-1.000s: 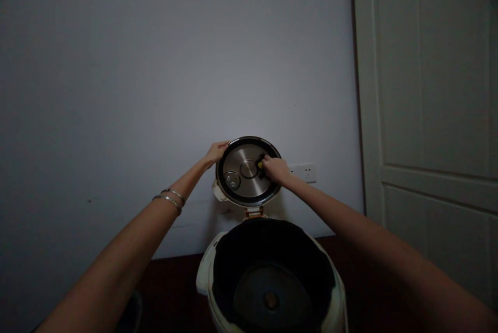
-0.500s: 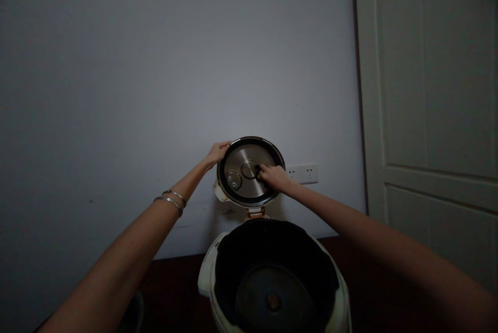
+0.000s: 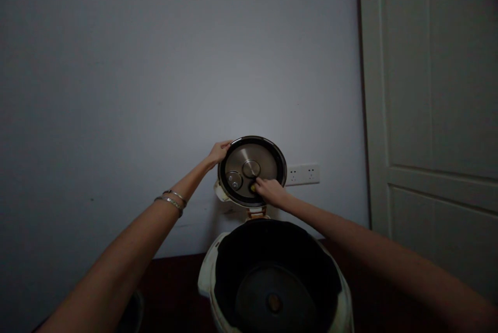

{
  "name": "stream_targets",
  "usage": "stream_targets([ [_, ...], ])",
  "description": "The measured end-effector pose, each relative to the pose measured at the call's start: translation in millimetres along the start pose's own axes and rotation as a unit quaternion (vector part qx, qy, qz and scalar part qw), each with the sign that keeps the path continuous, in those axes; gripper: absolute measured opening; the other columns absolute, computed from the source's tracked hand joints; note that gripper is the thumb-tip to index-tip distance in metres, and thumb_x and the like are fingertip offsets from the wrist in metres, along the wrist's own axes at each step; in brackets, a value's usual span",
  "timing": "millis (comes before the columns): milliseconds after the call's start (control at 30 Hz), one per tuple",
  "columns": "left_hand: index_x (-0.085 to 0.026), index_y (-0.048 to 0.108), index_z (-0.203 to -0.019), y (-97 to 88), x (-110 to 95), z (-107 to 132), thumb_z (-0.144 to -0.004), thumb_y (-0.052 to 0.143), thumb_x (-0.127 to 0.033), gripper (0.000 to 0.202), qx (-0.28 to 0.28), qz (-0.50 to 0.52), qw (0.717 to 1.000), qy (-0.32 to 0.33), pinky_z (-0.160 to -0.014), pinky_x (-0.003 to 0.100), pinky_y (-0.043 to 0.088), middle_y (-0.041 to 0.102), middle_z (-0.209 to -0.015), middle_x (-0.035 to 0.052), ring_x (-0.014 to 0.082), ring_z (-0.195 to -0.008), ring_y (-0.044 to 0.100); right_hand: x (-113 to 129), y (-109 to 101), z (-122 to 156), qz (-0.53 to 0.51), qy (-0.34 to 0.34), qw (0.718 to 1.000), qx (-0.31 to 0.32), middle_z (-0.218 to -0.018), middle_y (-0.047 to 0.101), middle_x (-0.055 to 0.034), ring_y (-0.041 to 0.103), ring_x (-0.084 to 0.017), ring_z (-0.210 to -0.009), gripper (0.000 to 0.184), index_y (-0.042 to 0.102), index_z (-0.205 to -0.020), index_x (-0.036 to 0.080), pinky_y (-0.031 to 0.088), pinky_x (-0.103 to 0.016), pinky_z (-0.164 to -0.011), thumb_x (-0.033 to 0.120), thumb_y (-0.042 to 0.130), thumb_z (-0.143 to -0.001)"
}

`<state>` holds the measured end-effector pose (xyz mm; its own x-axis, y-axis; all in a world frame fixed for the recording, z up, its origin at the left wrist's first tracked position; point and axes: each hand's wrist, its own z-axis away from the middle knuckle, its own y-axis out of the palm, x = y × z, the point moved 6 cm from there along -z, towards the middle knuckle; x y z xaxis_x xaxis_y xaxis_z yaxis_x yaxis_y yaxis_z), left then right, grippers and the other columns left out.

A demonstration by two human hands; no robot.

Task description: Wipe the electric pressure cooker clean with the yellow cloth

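Observation:
An electric pressure cooker (image 3: 206, 273) stands in front of me with its round lid (image 3: 268, 154) raised on the rear hinge. My left hand (image 3: 220, 152) is closed on the lid's upper left edge, fingers partly behind it. Against the lid's metal inner face, low and right of its centre ring, my right hand (image 3: 272, 191) presses a small yellow-and-dark sponge (image 3: 253, 188); most of it is hidden by the fingers. A round valve fitting (image 3: 234, 181) shows at the lid's lower left. The cooker's dark interior (image 3: 251, 291) is exposed, with a brownish round spot in its floor.
A pale wall (image 3: 155, 89) rises right behind the lid, with a white socket strip (image 3: 303, 174) beside it. A panelled door (image 3: 439, 115) stands at the right. The dark red tabletop (image 3: 175, 281) carries the cooker and a dim round vessel (image 3: 134, 312) at lower left.
My right hand has slid down and slightly left across the lid's inner face with the sponge. The left hand keeps its hold on the edge.

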<state>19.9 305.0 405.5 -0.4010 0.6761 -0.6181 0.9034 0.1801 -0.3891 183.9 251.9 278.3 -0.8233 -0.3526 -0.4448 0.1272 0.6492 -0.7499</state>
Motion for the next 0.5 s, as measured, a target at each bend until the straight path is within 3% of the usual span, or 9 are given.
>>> stream_targets([
  [267, -0.016, 0.068, -0.104, -1.4, -2, 2, -0.08, 0.058, -0.033, 0.032, -0.004, -0.004, 1.0, 0.001, -0.09, 0.032, 0.045, 0.071, -0.1, 0.0046, 0.0198, -0.098, 0.059, -28, -13, -11, 0.006, 0.019, 0.999, -0.029, -0.115, 0.055, -0.0166, 0.061, -0.024, -0.093, 0.031, 0.056, -0.109, 0.013, 0.049, -0.032, -0.069, 0.013, 0.031, -0.091],
  [500, -0.015, 0.068, -0.103, 0.5, -5, 3, -0.081, 0.056, -0.03, 0.029, -0.007, 0.003, 1.0, -0.005, -0.088, 0.032, 0.045, 0.072, -0.097, 0.0038, 0.0195, -0.096, 0.06, 35, 0, -9, -0.011, -0.09, 0.996, -0.012, -0.111, 0.059, -0.0128, 0.061, -0.021, -0.092, 0.027, 0.062, -0.101, 0.015, 0.05, -0.027, -0.067, 0.012, 0.037, -0.09],
])
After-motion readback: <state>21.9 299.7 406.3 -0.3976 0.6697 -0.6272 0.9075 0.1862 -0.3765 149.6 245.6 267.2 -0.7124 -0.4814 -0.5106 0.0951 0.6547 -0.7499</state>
